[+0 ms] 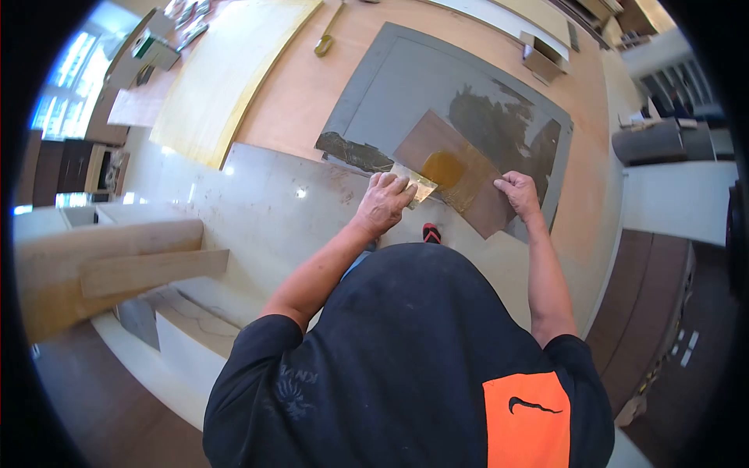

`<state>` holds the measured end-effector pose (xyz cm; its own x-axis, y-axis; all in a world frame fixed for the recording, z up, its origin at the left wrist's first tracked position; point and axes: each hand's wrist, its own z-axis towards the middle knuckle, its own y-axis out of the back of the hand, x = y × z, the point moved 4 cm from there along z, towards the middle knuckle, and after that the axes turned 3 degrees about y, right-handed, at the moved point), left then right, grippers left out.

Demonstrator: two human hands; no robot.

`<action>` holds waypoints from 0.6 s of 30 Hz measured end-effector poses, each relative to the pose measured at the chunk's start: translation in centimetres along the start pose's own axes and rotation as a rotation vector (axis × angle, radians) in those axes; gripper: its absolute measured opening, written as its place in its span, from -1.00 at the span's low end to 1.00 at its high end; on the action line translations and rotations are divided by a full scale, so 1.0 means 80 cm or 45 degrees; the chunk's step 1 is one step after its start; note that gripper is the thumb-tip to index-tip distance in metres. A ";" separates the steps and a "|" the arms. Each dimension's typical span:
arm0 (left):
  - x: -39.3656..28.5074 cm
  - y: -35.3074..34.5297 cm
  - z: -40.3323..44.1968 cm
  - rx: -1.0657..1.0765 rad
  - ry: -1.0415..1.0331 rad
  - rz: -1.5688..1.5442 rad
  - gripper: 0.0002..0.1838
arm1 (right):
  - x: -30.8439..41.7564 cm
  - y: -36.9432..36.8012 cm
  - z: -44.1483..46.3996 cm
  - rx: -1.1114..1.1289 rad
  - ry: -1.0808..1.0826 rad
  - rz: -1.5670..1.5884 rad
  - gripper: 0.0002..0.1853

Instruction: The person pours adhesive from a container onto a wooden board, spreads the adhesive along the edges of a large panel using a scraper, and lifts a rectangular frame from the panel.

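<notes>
My left hand (384,203) is closed on a flat, shiny scraper (421,187), whose blade lies near the left edge of a thin brown sheet (477,204). A pool of amber paste (443,168) sits on that sheet. With thumb and fingers, my right hand (518,193) pinches the sheet's right edge. The sheet is over a grey panel (390,86), which has dark, wet-looking smears (491,117) on its right half and a dark patch along its near left edge. Whether the sheet touches the panel I cannot tell.
A pale yellow board (234,70) lies to the left on the worktable. Beyond the grey panel are an amber-ended stick (323,45) and a small open cardboard box (544,58). Low at left stand more boards (148,269). One foot in a red-and-black sandal (431,232) shows below.
</notes>
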<state>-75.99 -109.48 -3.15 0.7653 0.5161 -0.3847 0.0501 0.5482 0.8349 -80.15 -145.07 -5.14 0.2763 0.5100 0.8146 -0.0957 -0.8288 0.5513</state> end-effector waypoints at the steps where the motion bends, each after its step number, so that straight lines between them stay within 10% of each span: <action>1: -0.006 -0.004 0.002 -0.006 0.014 0.030 -0.60 | -0.002 -0.001 0.009 0.046 0.028 0.000 -0.83; 18: -0.089 -0.071 -0.002 0.017 0.258 0.307 -0.58 | -0.020 -0.001 0.064 0.379 0.192 0.347 -0.90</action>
<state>-81.85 -116.16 -5.19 0.6128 0.7515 -0.2442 -0.1082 0.3860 0.9161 -75.72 -146.99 -7.37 0.1341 0.2730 0.9526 0.1401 -0.9569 0.2545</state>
